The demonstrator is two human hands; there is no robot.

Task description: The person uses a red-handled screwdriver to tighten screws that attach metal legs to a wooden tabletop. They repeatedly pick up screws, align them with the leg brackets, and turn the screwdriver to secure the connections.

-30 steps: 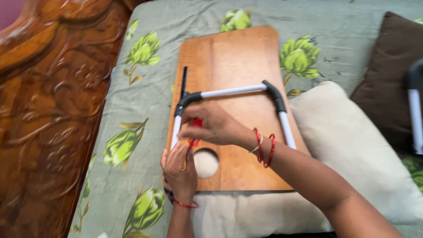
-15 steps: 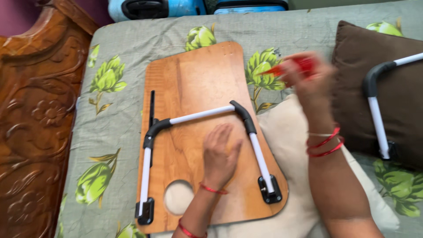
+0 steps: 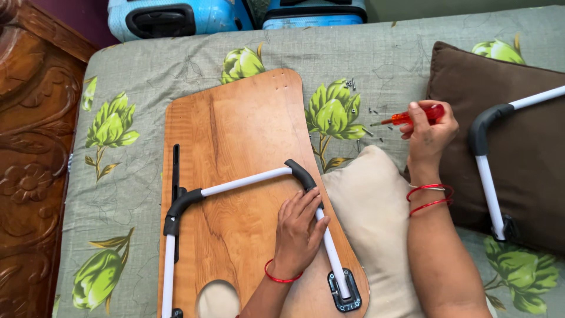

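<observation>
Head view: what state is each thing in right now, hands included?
Wooden board: flat on the bed, underside up.
White folding leg: folded flat against the board.
Left hand: pressing the leg, fingers spread.
Right hand: gripping a red screwdriver.
Second leg: loose on the brown cushion.
Screws: scattered on the bedsheet.

**No packages, labels, signs or screens**

Nothing of that kind shows anywhere about the hands. No package, label, sign or screen lies near the left hand (image 3: pixel 298 231), nor near the right hand (image 3: pixel 428 131), nor beyond them at the far edge of the view.
</observation>
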